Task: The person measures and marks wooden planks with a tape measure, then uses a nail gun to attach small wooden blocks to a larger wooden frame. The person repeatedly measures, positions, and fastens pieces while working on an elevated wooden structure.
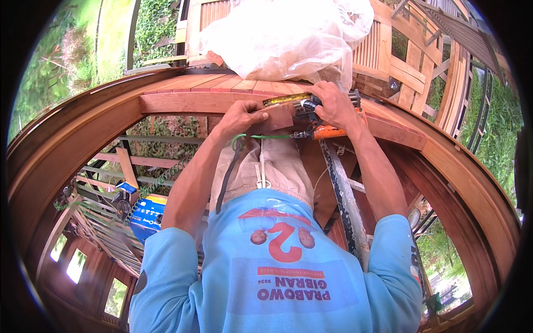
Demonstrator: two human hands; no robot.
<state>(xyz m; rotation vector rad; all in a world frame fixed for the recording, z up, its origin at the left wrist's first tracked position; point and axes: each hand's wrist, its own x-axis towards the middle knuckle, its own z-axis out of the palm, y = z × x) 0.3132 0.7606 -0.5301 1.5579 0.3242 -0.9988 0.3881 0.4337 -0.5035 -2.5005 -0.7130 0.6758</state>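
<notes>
My left hand (240, 119) pinches a small flat wooden piece (278, 119) between thumb and fingers, in front of the curved wooden beam. Along the top edge of that piece runs the yellow blade of what looks like a tape measure (282, 100). My right hand (334, 106) is closed at the blade's right end, around a black and silver body that its fingers partly cover. Just below the right hand lies an orange pneumatic nail gun (328, 132), partly hidden by the hand and wrist. A green air hose (269, 136) joins its handle fitting.
The curved wooden beam (189, 102) arcs across in front of me. Beyond it sits a translucent plastic sheet (300, 39). A paint-spattered metal bar (341, 191) stands at my right. Down left are a blue box (147, 213) and a coiled hose (166, 180).
</notes>
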